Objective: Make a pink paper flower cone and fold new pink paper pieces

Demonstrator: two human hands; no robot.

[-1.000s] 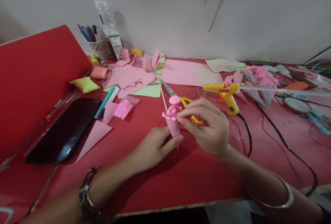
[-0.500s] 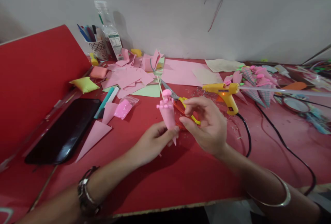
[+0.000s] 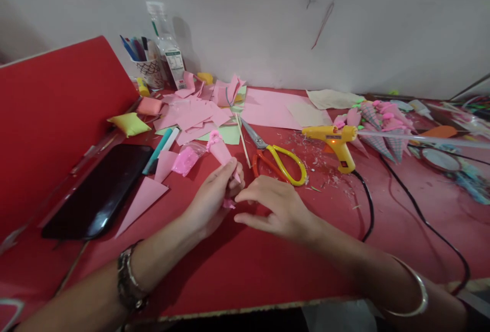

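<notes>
My left hand (image 3: 214, 194) is closed round a small pink paper cone (image 3: 221, 150), which tilts up and to the left with pink clay pieces at its wide end. My right hand (image 3: 273, 207) is low over the red table (image 3: 268, 265), fingers reaching left toward a small pink bit (image 3: 228, 203) just under my left hand; whether it pinches that bit is unclear. Yellow-handled scissors (image 3: 277, 161) lie just beyond my right hand. A thin wooden stick (image 3: 242, 140) lies beside them.
A yellow glue gun (image 3: 337, 140) with its black cord (image 3: 365, 199) stands to the right, near finished cones (image 3: 377, 122). Pink paper scraps (image 3: 195, 115), flat pink triangles (image 3: 141, 199), a bag of pink clay (image 3: 186, 158), a black phone (image 3: 101, 191), a pen cup (image 3: 147, 69) and a bottle (image 3: 168, 51) lie left.
My left hand has swung the cone down and to the left. My right hand has left the cone's top and dropped to the table near my left hand.
</notes>
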